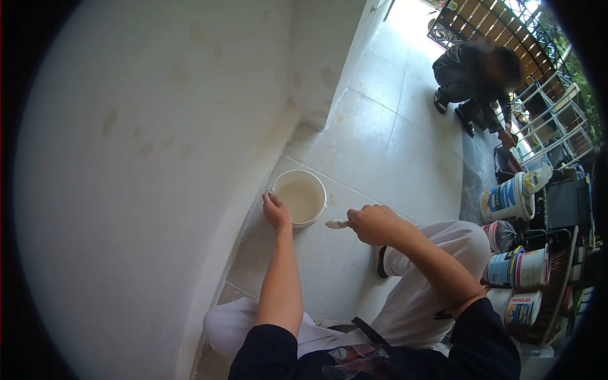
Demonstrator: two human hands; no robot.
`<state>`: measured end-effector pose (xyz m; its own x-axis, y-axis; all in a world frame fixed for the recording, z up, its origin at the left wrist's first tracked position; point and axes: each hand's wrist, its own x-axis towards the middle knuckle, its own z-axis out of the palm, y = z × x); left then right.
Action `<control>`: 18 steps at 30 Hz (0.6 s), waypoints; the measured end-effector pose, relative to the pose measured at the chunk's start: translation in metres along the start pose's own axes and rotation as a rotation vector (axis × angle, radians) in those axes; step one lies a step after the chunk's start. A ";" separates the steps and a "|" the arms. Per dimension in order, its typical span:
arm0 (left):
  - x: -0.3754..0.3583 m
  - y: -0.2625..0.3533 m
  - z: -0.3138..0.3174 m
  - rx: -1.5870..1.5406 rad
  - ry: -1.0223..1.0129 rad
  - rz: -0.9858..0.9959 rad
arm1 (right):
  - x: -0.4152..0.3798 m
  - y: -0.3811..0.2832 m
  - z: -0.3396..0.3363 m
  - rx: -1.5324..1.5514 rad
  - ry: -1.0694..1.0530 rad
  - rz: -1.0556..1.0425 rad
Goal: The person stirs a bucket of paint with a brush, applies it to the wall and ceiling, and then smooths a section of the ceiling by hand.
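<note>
A round white bucket (pixel 325 201) stands on the tiled floor close to the wall, with cloudy pale liquid in it. My left hand (pixel 277 212) is closed at the near-wall side of its rim, and a small pale bit shows at the fingertips. To the right of the bucket, my right hand (pixel 373 224) is closed around a short, whitish, smeared tool (pixel 338 223). That tool points left toward the bucket but stays apart from it; its exact kind cannot be made out.
The pale wall (pixel 158 190) has brownish patches. Several paint buckets (pixel 503 197) line the right side beside a dark box (pixel 567 199). Farther back, a person (pixel 465 79) crouches by a white metal rack (pixel 557 120). My bent legs (pixel 424 272) flank the tiled floor (pixel 361 139).
</note>
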<state>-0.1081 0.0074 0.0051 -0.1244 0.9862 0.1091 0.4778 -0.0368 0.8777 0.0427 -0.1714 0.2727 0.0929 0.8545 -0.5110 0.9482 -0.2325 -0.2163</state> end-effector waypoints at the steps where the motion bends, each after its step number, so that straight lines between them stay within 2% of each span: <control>1: 0.001 0.002 -0.004 0.011 -0.094 0.039 | 0.001 0.001 0.003 -0.002 0.008 -0.008; 3: -0.005 0.004 -0.016 0.048 -0.289 0.125 | 0.009 0.005 0.015 0.013 0.022 -0.024; 7: -0.038 -0.009 -0.026 0.012 -0.398 0.302 | 0.015 0.004 0.032 -0.032 0.010 -0.076; 10: -0.070 -0.006 -0.045 0.161 -0.526 0.090 | 0.023 0.005 0.044 -0.070 -0.004 -0.129; 13: -0.092 -0.010 -0.065 0.071 -0.528 0.063 | 0.038 0.006 0.063 -0.085 -0.055 -0.151; 16: -0.106 -0.037 -0.087 0.153 -0.535 0.082 | 0.048 0.003 0.080 -0.163 -0.135 -0.233; 18: -0.119 -0.048 -0.108 0.289 -0.636 -0.053 | 0.049 0.004 0.083 -0.145 -0.193 -0.292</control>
<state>-0.2101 -0.1253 0.0000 0.3365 0.8918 -0.3023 0.7083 -0.0282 0.7053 0.0257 -0.1685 0.1780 -0.2330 0.7689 -0.5954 0.9608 0.0875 -0.2629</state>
